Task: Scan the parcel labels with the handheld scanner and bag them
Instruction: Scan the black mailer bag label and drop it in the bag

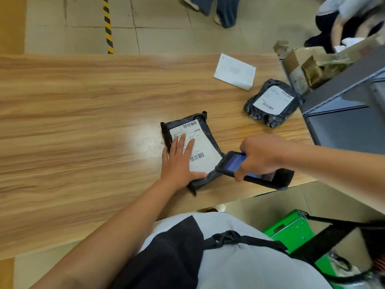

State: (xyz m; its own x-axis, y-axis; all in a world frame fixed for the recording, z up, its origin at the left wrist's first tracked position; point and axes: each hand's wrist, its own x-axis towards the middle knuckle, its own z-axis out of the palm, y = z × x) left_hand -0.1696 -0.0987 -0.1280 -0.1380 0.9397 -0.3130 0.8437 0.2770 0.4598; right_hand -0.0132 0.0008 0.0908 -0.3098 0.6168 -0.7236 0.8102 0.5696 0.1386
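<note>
Near the near edge of the wooden desk [83, 122], a flat black plastic-wrapped parcel [210, 134] is pressed by the straight-fingered left hand [179, 161] on its white barcoded label [203, 150], print unreadable. Beside it, a black blue-screened handheld scanner [231, 162] is gripped by the right hand [262, 155].

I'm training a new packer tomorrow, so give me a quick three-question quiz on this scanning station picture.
1. True or false: the left hand lies flat on the label of the nearer black parcel.
2. What does the right hand grip? A) a pen B) the handheld scanner C) a tape roll
3. Fill in: the second black parcel, further along the wooden table, lies label side ___.
Key: 1 true; 2 B; 3 up.
</note>
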